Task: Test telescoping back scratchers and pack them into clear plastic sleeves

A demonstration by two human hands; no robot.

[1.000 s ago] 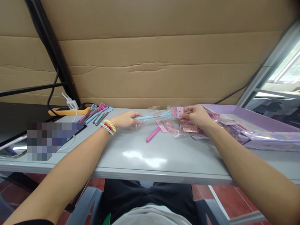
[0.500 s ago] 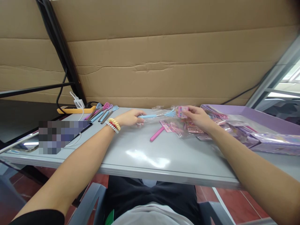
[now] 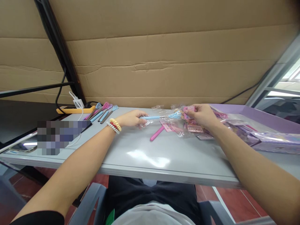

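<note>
A blue back scratcher with a metal shaft and a claw-shaped head lies sideways between my hands, with clear plastic around it. My left hand is closed on its handle end and the plastic. Beyond the claw, my right hand pinches a pink printed card; whether the card is joined to the plastic, I cannot tell. Below them a pink handle sticks out from under another pink card. Pink packets in clear wrap lie under my right hand.
Several blue, pink and purple back scratchers lie at the back left. Near them are a yellow power strip with a white charger and a blurred-out screen. A purple box stands at right. Cardboard walls the table's back.
My right hand has moved to the right with the pink card. The blue back scratcher has shifted slightly right; my left hand stays nearly in place.
</note>
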